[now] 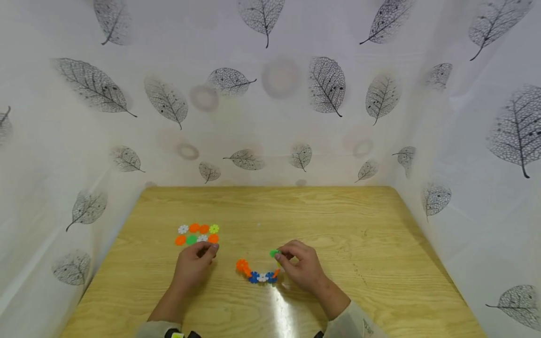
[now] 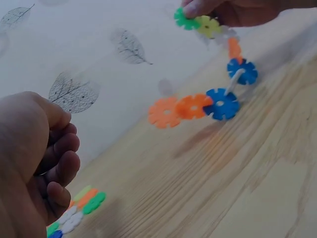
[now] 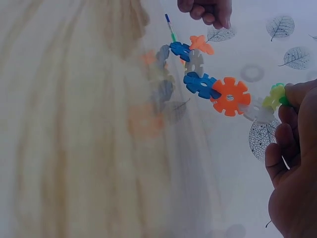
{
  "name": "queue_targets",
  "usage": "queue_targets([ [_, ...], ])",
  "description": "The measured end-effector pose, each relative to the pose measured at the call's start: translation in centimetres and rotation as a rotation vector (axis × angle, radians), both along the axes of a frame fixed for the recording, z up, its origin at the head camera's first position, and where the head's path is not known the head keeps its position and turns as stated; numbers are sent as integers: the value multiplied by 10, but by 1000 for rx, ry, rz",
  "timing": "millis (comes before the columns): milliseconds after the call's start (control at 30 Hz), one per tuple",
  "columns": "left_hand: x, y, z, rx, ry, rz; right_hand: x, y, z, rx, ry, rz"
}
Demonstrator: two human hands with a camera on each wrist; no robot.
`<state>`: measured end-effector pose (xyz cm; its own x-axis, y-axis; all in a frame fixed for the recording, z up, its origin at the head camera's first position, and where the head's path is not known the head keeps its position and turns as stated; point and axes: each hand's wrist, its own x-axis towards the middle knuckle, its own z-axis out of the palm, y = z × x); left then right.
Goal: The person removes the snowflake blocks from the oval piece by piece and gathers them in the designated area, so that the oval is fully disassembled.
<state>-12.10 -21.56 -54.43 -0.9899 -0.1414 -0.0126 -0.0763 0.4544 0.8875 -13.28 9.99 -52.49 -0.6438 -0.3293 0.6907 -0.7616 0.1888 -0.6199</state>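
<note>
A curved chain of notched snowflake building discs (image 1: 262,278) hangs near the table's middle, in orange, blue, white and yellow. Its end is a green disc (image 1: 274,253), which my right hand (image 1: 301,266) pinches between thumb and fingertips. In the left wrist view the orange end of the chain (image 2: 165,113) points back toward my left hand (image 2: 25,158). That hand hovers with loosely curled fingers close to two rows of loose discs (image 1: 192,240), and nothing shows between its fingers. The right wrist view shows the chain's orange disc (image 3: 231,97) beside a pale one and a yellow one.
The loose discs lie at the left of the wooden table (image 1: 359,225), in orange, green, white and yellow. A white leaf-printed curtain (image 1: 279,117) encloses the table at the back and both sides. Sleeve cuffs and dark wrist straps show at the near edge.
</note>
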Motion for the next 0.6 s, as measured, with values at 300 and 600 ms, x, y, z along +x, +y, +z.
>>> queue_targets([
  [300, 0, 34, -5, 157, 16, -122, -3, 1, -8, -10, 12, 3],
  [600, 1, 71, 2, 252, 124, -317, 2, 0, 6, 1, -23, 1],
])
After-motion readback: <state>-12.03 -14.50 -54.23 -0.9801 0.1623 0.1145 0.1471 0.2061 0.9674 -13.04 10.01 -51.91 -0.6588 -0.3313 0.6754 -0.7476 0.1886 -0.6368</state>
